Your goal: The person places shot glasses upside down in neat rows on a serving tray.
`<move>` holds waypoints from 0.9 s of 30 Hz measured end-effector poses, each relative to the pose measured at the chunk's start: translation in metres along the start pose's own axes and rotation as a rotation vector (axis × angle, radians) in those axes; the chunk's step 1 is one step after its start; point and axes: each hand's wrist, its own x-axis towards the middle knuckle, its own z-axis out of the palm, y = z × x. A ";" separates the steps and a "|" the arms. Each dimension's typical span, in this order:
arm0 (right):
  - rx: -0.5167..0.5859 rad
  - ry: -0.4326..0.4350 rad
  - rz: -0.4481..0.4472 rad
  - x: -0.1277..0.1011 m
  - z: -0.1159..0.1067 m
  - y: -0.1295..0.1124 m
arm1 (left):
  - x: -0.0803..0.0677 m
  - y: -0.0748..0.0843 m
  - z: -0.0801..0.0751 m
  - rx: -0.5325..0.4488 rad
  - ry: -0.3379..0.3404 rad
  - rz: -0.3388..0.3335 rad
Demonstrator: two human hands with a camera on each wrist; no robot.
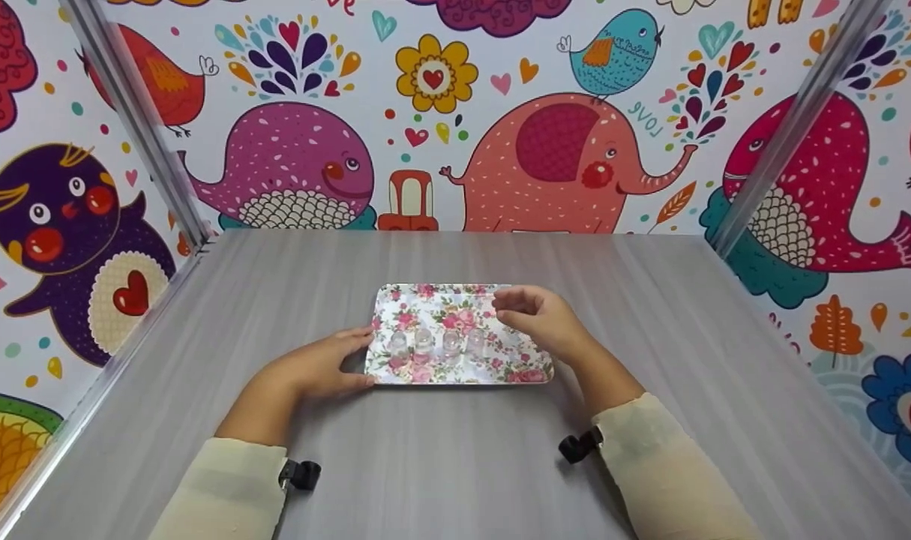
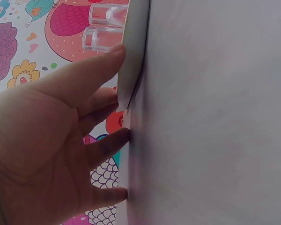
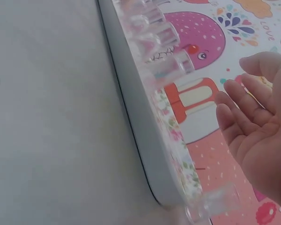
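Note:
A white tray [image 1: 515, 352] with a pink rose print lies on the table, and several small clear cups [image 1: 451, 344] stand in a row on it. My left hand [image 1: 320, 367] is at the tray's left end, its thumb and fingertips touching the rim; in the left wrist view its other fingers reach down to the tabletop. Above the tray's right side hovers my right hand [image 1: 545, 319], fingers slightly bent, with nothing visible in them. In the right wrist view another clear cup [image 3: 213, 204], blurred, stands near the tray's right end; the right hand and wrist hide that spot from the head view.
The grey wood-grain table [image 1: 440, 465] carries the tray near its middle. Cartoon-printed panels [image 1: 425, 150] wall the back and both sides, with metal posts [image 1: 140, 127] at the back corners. Each sleeve bears a small black wrist camera [image 1: 301, 475].

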 end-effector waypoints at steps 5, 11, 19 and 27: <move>-0.023 0.050 0.046 -0.005 -0.019 0.003 | 0.000 0.000 0.000 -0.002 0.004 0.004; -0.055 0.104 0.048 -0.012 -0.047 0.013 | 0.000 0.002 -0.001 -0.006 0.000 0.005; -0.050 0.173 0.039 -0.016 -0.066 0.020 | 0.000 0.001 0.000 -0.005 -0.004 -0.001; -0.071 0.202 0.107 -0.015 -0.073 0.027 | 0.001 -0.001 0.000 -0.005 -0.006 0.006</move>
